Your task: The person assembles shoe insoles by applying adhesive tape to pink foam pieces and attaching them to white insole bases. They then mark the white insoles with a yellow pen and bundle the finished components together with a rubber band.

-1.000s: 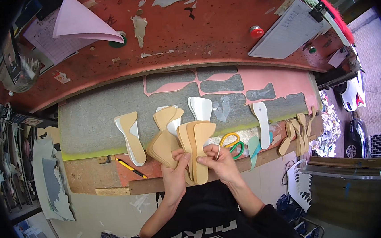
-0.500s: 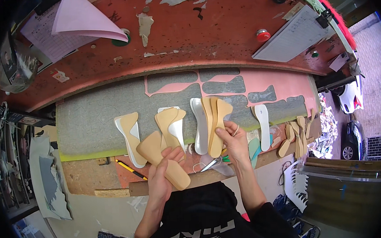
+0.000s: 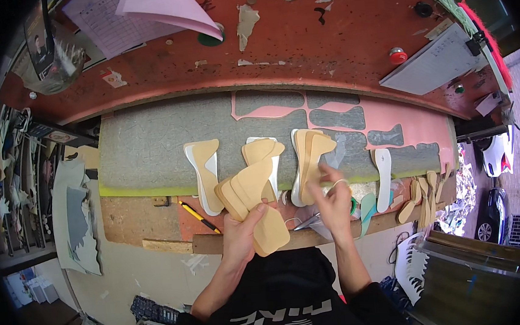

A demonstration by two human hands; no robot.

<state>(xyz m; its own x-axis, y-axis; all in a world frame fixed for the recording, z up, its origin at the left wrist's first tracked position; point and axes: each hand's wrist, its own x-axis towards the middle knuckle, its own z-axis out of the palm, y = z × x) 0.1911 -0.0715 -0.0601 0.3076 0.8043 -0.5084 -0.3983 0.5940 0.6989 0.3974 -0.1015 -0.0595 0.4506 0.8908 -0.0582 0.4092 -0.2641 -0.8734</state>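
Observation:
My left hand (image 3: 241, 232) is closed around a bunch of tan insoles (image 3: 251, 184), fanned at their wide upper ends and reaching down toward my body. Close to a pile of tan and white insoles (image 3: 312, 158) on the mat, my right hand (image 3: 335, 204) is raised with thumb and index finger apart; the fingertips are blurred and nothing shows between them. Behind the held bunch lies a second pile of insoles (image 3: 261, 149), partly hidden. Left of it rests another tan insole (image 3: 207, 151) over a white one (image 3: 194, 161).
A single white insole (image 3: 383, 177) lies right, near green templates (image 3: 367, 210) and several narrow tan pieces (image 3: 425, 198). A yellow utility knife (image 3: 199, 217) rests at the front left. Pink cut-out sheet (image 3: 406, 120) covers the grey mat's far right. A red machine beam (image 3: 204, 75) spans behind.
My right hand has come off the pile of insoles at the right, which looks smaller. The bunch in my left hand now shows several fanned insoles. The whole view has shifted.

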